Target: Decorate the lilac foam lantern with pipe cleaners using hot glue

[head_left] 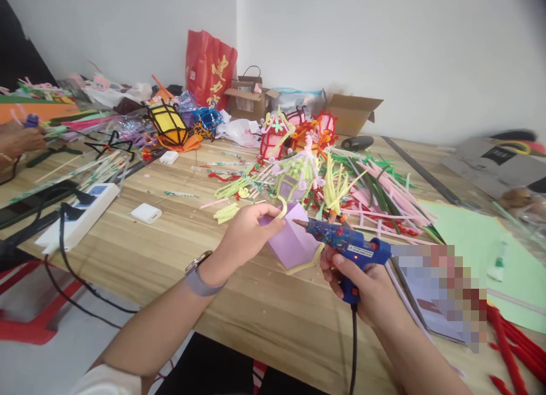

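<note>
My left hand (251, 227), with a watch on its wrist, pinches the upper edge of a purple paper lantern body (294, 241). A pale yellow pipe cleaner (282, 206) curls up at its fingertips, and another yellow strip runs along the lantern's lower edge. My right hand (354, 275) is wrapped around the handle of a blue glue gun (362, 250) with a small red light lit. The gun's nozzle points left, close to the paper and the left fingertips; whether it touches is unclear. Its black cord hangs down toward the table's front edge.
Finished pipe-cleaner lanterns (294, 139) and loose pink and green pipe cleaners (388, 190) lie behind. A white power strip (79, 216) is at left, a pixelated tablet-like object (439, 292) at right. Another person's hand (19, 142) is at far left.
</note>
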Demonstrator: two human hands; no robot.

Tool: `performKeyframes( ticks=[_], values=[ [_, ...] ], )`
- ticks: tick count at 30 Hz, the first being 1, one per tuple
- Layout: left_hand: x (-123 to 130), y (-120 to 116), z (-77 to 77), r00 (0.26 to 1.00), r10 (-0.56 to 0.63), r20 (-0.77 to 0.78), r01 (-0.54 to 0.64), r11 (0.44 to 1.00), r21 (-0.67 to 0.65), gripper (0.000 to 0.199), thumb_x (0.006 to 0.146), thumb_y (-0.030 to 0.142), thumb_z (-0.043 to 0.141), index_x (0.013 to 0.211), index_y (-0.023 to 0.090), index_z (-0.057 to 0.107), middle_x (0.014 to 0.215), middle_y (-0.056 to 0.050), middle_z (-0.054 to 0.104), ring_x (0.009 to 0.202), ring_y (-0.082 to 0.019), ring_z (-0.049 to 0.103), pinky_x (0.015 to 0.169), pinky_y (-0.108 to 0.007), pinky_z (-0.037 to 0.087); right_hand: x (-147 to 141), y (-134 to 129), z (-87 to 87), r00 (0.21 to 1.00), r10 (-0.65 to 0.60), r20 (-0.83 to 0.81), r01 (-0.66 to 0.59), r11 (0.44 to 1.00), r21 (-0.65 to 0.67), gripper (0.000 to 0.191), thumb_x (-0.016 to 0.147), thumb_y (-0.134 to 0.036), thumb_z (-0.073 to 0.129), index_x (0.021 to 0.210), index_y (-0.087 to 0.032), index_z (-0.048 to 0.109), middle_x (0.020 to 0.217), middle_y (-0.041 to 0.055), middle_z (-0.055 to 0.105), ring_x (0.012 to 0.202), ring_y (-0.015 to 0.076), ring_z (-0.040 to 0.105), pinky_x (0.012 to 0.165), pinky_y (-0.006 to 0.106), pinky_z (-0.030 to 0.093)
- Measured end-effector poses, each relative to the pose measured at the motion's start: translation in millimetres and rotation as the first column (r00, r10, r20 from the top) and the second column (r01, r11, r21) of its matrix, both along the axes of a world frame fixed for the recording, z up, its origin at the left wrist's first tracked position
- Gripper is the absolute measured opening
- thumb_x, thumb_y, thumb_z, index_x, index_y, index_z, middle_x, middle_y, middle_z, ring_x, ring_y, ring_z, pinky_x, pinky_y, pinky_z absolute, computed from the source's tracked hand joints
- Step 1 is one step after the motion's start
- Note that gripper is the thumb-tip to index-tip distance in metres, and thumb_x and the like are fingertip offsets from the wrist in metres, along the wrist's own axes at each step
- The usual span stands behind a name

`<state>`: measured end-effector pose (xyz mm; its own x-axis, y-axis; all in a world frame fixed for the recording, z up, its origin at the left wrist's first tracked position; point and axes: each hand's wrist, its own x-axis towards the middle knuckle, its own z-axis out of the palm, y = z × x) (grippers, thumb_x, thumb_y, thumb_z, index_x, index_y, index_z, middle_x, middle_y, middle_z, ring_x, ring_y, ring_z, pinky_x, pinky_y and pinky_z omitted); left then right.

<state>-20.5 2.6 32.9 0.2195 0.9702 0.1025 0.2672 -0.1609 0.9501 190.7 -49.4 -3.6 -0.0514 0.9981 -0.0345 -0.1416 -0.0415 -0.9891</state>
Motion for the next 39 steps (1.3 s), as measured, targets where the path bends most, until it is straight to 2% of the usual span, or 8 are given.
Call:
performKeyframes(
  ticks=[10,26,32,39],
  values=[
    [0.9,-0.3,-1.9,1.0,-0.02,0.008,0.02,1.0,0.002,0.019,0.079,0.033,0.06,0.083,0.016,0.069,0.089,-0.004,0.073,0.08,-0.019,0.064,0.07,-0.026,0.046,-2.1,-2.2,3.8,0.999,-0.014,0.04,0.013,1.0,0.017,0.031,0.07,-0.047,0.077,0.07,-0.018,0.066,0.064,0.0037,0.061,0.05,0.0116,0.053,0.034,0.019,0.039],
    [1.8,0.2,-2.3,1.0,-0.007,-0.003,0.007,1.0,-0.001,0.014,0.078,0.028,0.061,0.076,0.017,0.068,0.078,-0.001,0.07,0.074,-0.017,0.062,0.067,-0.025,0.044,-5.0,-3.2,5.2,0.995,-0.029,0.097,0.026,0.999,0.033,0.034,0.07,-0.048,0.077,0.069,-0.017,0.064,0.064,0.0034,0.061,0.05,0.0112,0.053,0.034,0.018,0.04],
    [2.1,0.2,-2.0,1.0,-0.004,-0.023,0.004,1.0,0.0,0.015,0.078,0.029,0.061,0.075,0.017,0.068,0.075,-0.001,0.069,0.072,-0.016,0.06,0.065,-0.025,0.042,-4.5,-4.7,5.3,0.992,-0.044,0.121,0.044,0.999,0.005,0.038,0.068,-0.052,0.077,0.069,-0.017,0.063,0.064,0.004,0.061,0.05,0.0116,0.053,0.035,0.019,0.039],
    [1.7,-0.2,-0.9,0.999,-0.009,-0.038,0.009,1.0,0.008,0.015,0.078,0.028,0.06,0.073,0.017,0.068,0.074,0.0,0.068,0.071,-0.015,0.059,0.065,-0.025,0.041,-0.1,-4.6,-0.6,0.988,-0.021,0.15,0.025,0.999,-0.027,0.037,0.073,-0.052,0.073,0.071,-0.017,0.063,0.064,0.0036,0.061,0.049,0.0108,0.052,0.038,0.02,0.039]
  ],
)
